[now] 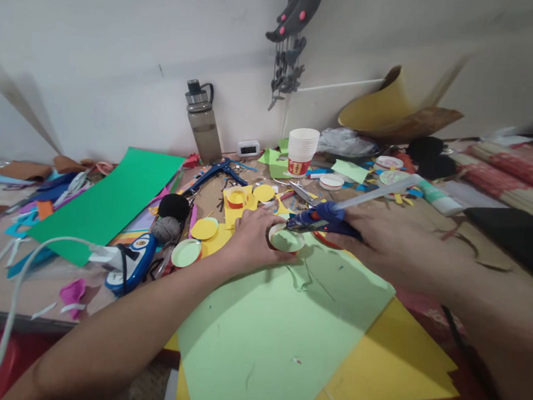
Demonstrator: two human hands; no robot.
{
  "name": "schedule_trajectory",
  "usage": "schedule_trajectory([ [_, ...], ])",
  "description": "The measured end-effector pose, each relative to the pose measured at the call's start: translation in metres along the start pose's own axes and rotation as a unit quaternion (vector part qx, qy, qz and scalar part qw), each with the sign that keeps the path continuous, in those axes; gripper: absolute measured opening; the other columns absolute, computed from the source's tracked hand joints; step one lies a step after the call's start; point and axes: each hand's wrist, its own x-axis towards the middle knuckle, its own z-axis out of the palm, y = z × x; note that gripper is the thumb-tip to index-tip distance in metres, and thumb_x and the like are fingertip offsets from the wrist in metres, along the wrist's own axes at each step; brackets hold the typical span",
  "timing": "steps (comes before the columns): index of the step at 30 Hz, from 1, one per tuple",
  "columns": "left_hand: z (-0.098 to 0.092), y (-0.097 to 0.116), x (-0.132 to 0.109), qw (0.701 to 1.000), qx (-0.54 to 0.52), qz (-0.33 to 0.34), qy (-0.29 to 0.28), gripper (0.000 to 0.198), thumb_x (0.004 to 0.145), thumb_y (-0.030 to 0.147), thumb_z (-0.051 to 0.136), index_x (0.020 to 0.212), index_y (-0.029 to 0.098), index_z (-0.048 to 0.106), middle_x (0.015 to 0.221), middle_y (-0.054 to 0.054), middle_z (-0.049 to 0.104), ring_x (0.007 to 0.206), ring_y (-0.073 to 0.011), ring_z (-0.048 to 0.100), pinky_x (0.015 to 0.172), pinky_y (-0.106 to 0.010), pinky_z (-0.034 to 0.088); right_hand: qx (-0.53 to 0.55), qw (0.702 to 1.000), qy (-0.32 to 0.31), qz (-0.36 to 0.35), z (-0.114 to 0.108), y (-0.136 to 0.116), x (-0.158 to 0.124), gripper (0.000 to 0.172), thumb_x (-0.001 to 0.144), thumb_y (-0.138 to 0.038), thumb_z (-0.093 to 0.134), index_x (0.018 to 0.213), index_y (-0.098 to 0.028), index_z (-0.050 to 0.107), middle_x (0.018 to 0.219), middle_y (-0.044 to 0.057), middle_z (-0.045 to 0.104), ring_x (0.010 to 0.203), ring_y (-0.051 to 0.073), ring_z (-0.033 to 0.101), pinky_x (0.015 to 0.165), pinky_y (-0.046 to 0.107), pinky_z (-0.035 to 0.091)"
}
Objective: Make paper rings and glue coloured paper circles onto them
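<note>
My left hand (256, 240) curls round a small cut-down paper cup (287, 240) with a pale green inside, resting on the light green sheet (272, 332). In my right hand (362, 231) is a blue hot glue gun (319, 217), a long clear glue stick (380, 192) rising out of its back. The gun's nozzle points left and sits at the cup's far rim. Whether it touches the rim I cannot tell. Part of another red-rimmed piece (328, 240) shows beneath the gun. Left of my hands lie a green-lined cup piece (186, 253) and yellow discs (205, 228).
Yellow sheets (388, 356) lie under the green one. A stack of paper cups (302, 150), a water bottle (204, 125) and a small clock (249, 148) stand along the wall. At left are a dark green sheet (116, 198) and a power strip (133, 262) with a white cable.
</note>
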Motion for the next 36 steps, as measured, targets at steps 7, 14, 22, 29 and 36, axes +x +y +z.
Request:
schedule_trajectory([
  [7, 0.0, 0.0, 0.0, 1.0, -0.002, -0.002, -0.008, 0.068, 0.056, 0.063, 0.078, 0.114, 0.029, 0.066, 0.128, -0.009, 0.058, 0.129, -0.0354, 0.042, 0.104, -0.052, 0.035, -0.006, 0.999, -0.032, 0.017, 0.003, -0.007, 0.003, 0.023, 0.095, -0.035, 0.043, 0.091, -0.019, 0.06, 0.094, 0.011, 0.071, 0.085, 0.028, 0.064, 0.067, 0.033, 0.042],
  [14, -0.002, -0.002, 0.001, 1.0, -0.017, -0.004, -0.014, 0.068, 0.06, 0.06, 0.077, 0.116, 0.023, 0.065, 0.128, -0.012, 0.058, 0.127, -0.034, 0.044, 0.103, -0.049, 0.038, -0.005, 1.0, -0.008, -0.01, 0.007, -0.007, 0.003, 0.025, 0.095, -0.034, 0.042, 0.093, -0.019, 0.061, 0.087, 0.012, 0.071, 0.082, 0.028, 0.066, 0.067, 0.035, 0.044],
  [22, -0.001, -0.001, 0.002, 1.0, -0.016, -0.005, -0.007, 0.06, 0.06, 0.061, 0.076, 0.109, 0.027, 0.069, 0.118, -0.009, 0.062, 0.118, -0.0329, 0.05, 0.098, -0.048, 0.041, -0.015, 1.0, 0.008, -0.016, 0.016, -0.003, 0.003, 0.022, 0.094, -0.036, 0.043, 0.092, -0.023, 0.061, 0.08, 0.009, 0.07, 0.072, 0.027, 0.064, 0.061, 0.034, 0.042],
  [29, -0.001, -0.002, 0.003, 1.0, -0.021, -0.006, -0.011, 0.057, 0.061, 0.061, 0.076, 0.108, 0.03, 0.069, 0.114, -0.006, 0.063, 0.114, -0.0298, 0.051, 0.097, -0.046, 0.041, -0.073, 0.997, 0.001, 0.008, 0.008, -0.006, -0.001, 0.024, 0.094, -0.037, 0.043, 0.095, -0.022, 0.061, 0.084, 0.007, 0.071, 0.071, 0.023, 0.063, 0.054, 0.03, 0.032],
  [36, -0.001, -0.001, 0.003, 1.0, -0.018, -0.009, -0.011, 0.053, 0.062, 0.06, 0.075, 0.106, 0.031, 0.07, 0.114, -0.005, 0.063, 0.113, -0.029, 0.052, 0.098, -0.045, 0.041, -0.099, 0.995, -0.002, 0.006, -0.001, -0.011, -0.007, 0.023, 0.093, -0.037, 0.045, 0.093, -0.022, 0.062, 0.075, 0.006, 0.069, 0.06, 0.022, 0.059, 0.051, 0.029, 0.026],
])
